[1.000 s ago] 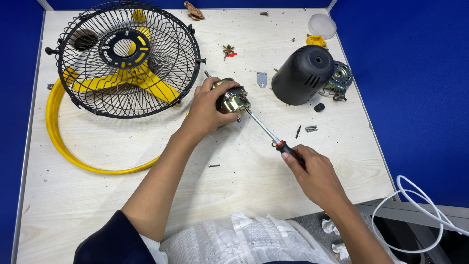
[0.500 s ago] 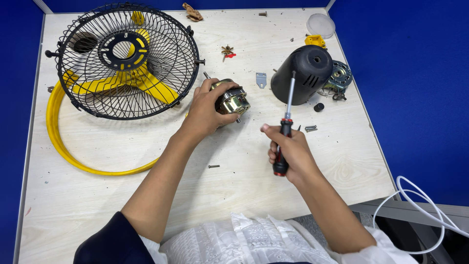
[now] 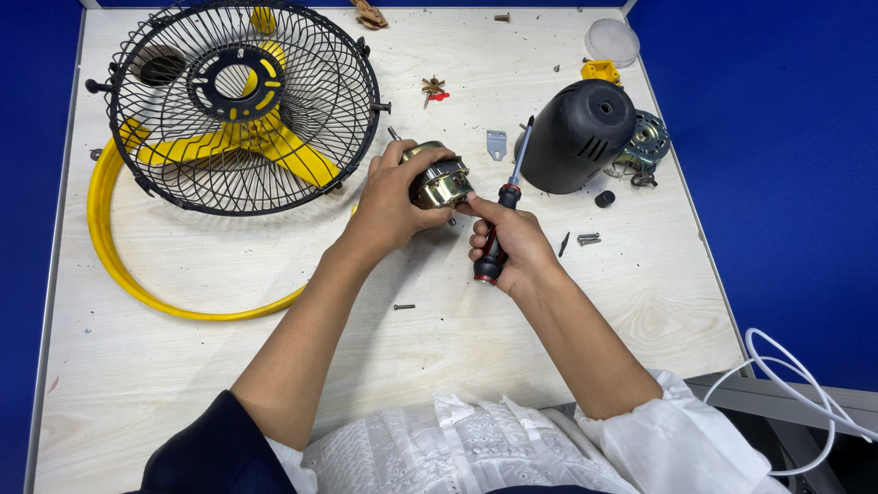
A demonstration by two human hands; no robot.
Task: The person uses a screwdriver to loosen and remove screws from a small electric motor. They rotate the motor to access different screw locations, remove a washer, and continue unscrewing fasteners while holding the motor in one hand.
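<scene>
My left hand point(image 3: 395, 203) grips a small brass-coloured fan motor point(image 3: 440, 182) just above the pale wooden table point(image 3: 274, 366). My right hand point(image 3: 510, 240) is closed around a screwdriver point(image 3: 502, 210) with a black and red handle; its shaft points up and away. The right forefinger reaches over and touches the motor's lower right side. The two hands meet at the middle of the table.
A black wire fan guard point(image 3: 240, 102) with yellow blades lies at the back left, over a yellow ring point(image 3: 137, 284). A black motor housing point(image 3: 576, 135) stands at the back right beside another motor part point(image 3: 646, 142). Loose screws point(image 3: 587, 239) lie nearby. A white cable point(image 3: 805, 393) hangs at the right.
My right hand pulled the screwdriver off the motor, turned it upright, then moved left until its forefinger touched the motor. My left hand kept hold of the motor.
</scene>
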